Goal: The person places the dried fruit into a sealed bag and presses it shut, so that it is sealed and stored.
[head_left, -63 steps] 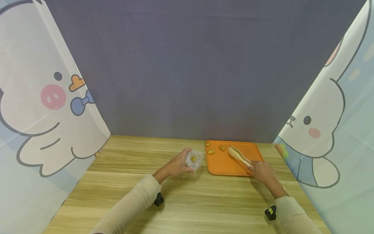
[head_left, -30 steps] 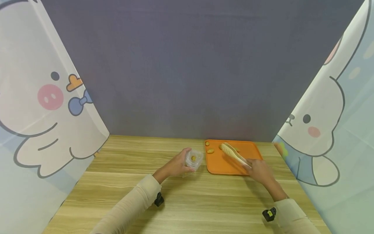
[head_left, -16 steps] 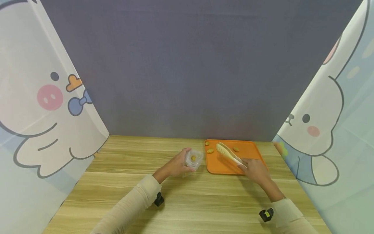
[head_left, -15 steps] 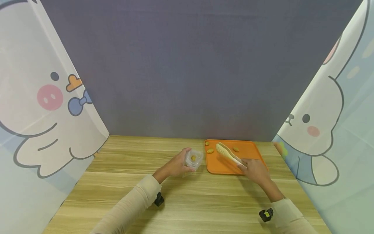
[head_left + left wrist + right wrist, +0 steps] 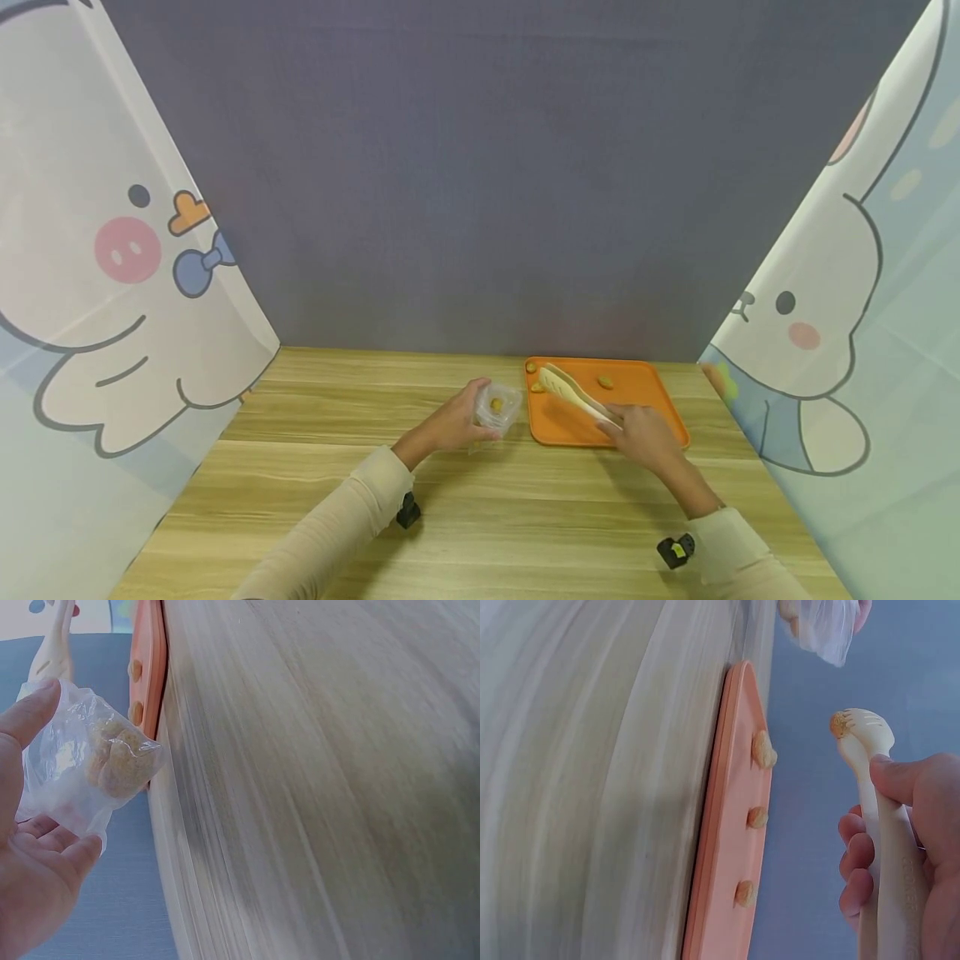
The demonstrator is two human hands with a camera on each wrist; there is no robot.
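In the head view my left hand (image 5: 457, 419) holds a clear plastic bag (image 5: 510, 402) by its sides, thumb and fingers spread around its mouth. Several tan, lumpy, nut-like pieces (image 5: 120, 759) lie at the bottom of the bag. My right hand (image 5: 647, 435) grips cream-coloured tongs (image 5: 576, 395), thumb on one arm and fingers curled round the other. Pinched at the tongs' tips is one brown lumpy piece (image 5: 840, 724), seen in the right wrist view. The tongs reach over the left part of an orange tray (image 5: 637, 387), raised above it.
Three more pieces lie on the tray: one near the far left corner (image 5: 531, 367), one by the left edge (image 5: 536, 387), one farther right (image 5: 605, 382). The wood-grain table (image 5: 480, 517) meets a grey back panel (image 5: 480, 208). Cartoon-printed sheets (image 5: 150, 333) flank both sides.
My right hand swung the tongs over the tray and took hold of a piece near its middle. The tongs have since risen and moved left toward the bag. My left hand stays put.
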